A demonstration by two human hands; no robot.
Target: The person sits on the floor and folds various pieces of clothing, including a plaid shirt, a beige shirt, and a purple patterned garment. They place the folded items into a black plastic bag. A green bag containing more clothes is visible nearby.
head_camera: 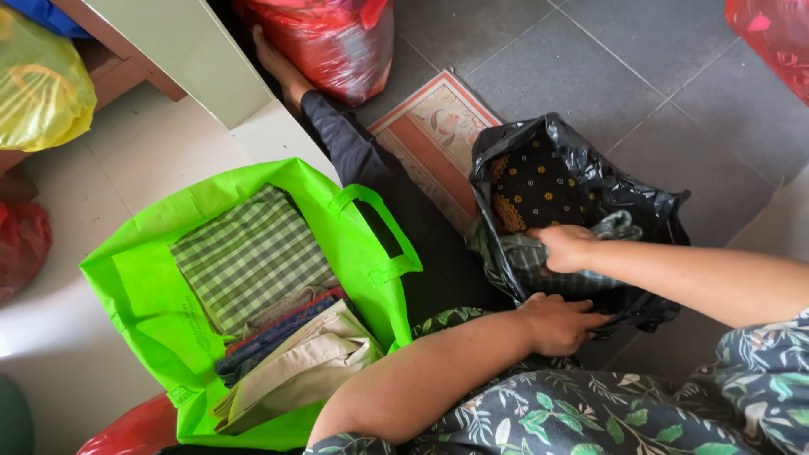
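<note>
Right hand [566, 247] fingers pinch grey plaid cloth [539, 257] inside the black bag [640, 202]; left hand [560, 323] fingers press its near rim

You had little room inside the black plastic bag [624, 198]: your right hand [566, 247] and the folded cloth filled its mouth, and your left hand [560, 323] pressed its near rim. The green tote bag [139, 291] on the left stood packed with folded clothes. Bare grey floor [590, 67] beyond the black bag lay open, bounded by red sacks [333, 38].
</note>
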